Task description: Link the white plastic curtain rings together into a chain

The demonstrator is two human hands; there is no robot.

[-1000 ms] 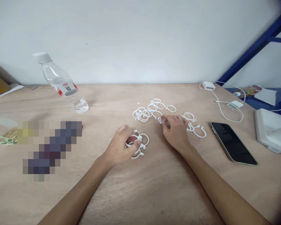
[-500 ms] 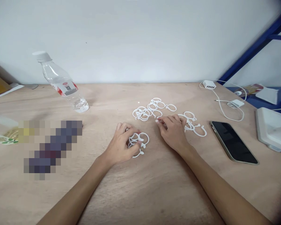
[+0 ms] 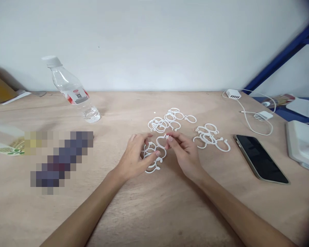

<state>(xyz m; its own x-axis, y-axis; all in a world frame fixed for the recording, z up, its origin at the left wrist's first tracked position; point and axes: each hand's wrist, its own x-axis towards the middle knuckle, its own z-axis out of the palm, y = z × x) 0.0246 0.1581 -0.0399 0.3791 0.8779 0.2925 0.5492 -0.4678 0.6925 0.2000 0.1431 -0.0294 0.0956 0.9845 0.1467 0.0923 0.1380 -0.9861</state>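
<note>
1. Presently the right hand [image 3: 183, 153] pinches a thin white plastic open ring [image 3: 161, 140] between thumb and fingertips, just above the tabletop [image 3: 154, 212], near the centre.
2. The left hand [image 3: 135, 158] is curled over a small cluster of white plastic rings [image 3: 154, 158], thumb touching it; whether it lifts any ring cannot be told.
3. Handling, as a judgement: the ring looks very light, thin and springy, and smooth enough to slip. Hold it on the curved band, away from the open ends.
4. Two further groups of white rings lie nearby: a far pile [image 3: 167, 120] and a right-hand pile [image 3: 211, 138].
5. A black smartphone [image 3: 261, 158] lies further right; a clear plastic water bottle [image 3: 72, 91] stands well apart to the left.
6. Open room lies toward the near tabletop edge.
</note>
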